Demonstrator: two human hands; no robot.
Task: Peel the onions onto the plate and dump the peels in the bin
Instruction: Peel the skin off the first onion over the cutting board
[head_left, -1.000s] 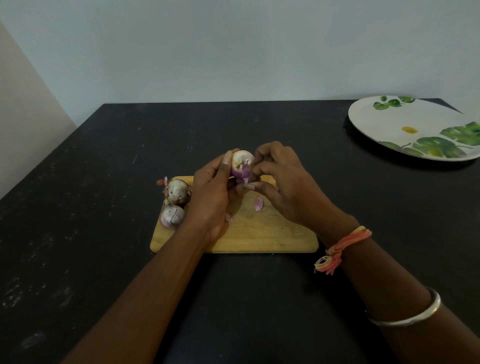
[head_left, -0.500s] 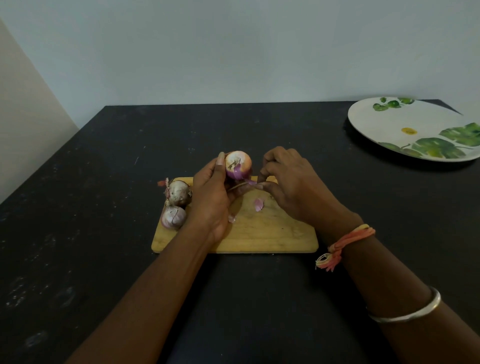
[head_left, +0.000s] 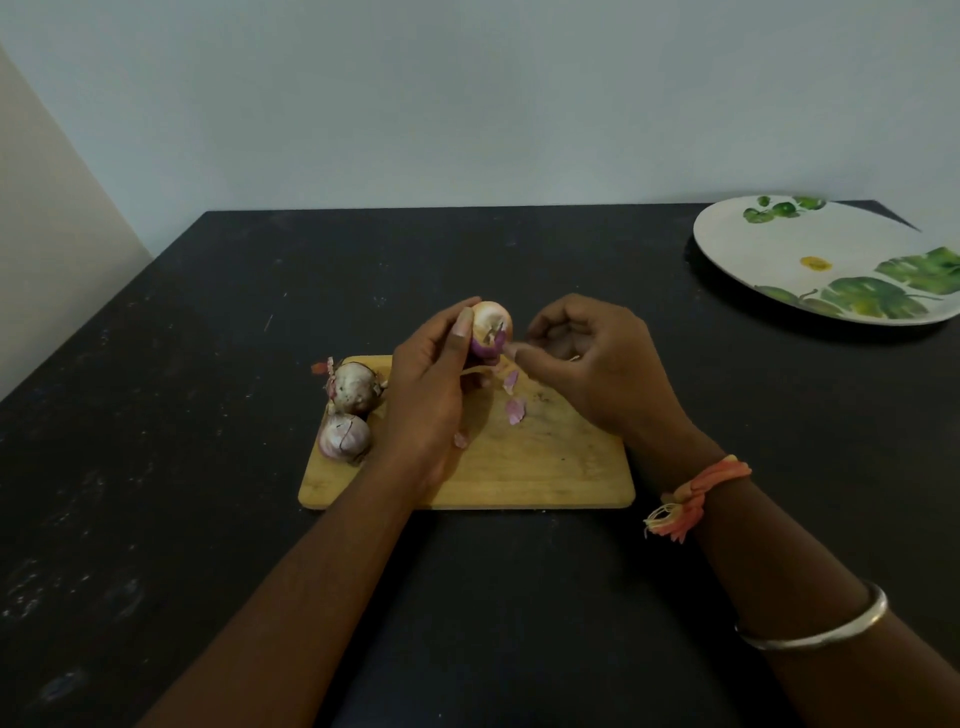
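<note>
Head view: a wooden board lies on a dark bench in front of me.
Left hand: grips a partly peeled onion, raised over the board's far edge, thumb along its left side.
Right hand: fingers curled, thumb tip touching loose purple skin on the onion's right side; I cannot tell if it pinches the skin.
Other onions: two unpeeled, touching each other, on the board's left end.
Peels: small pink scraps on the board below the held onion.
Plate: white with green leaves, at the bench's far right, well apart from the board.
</note>
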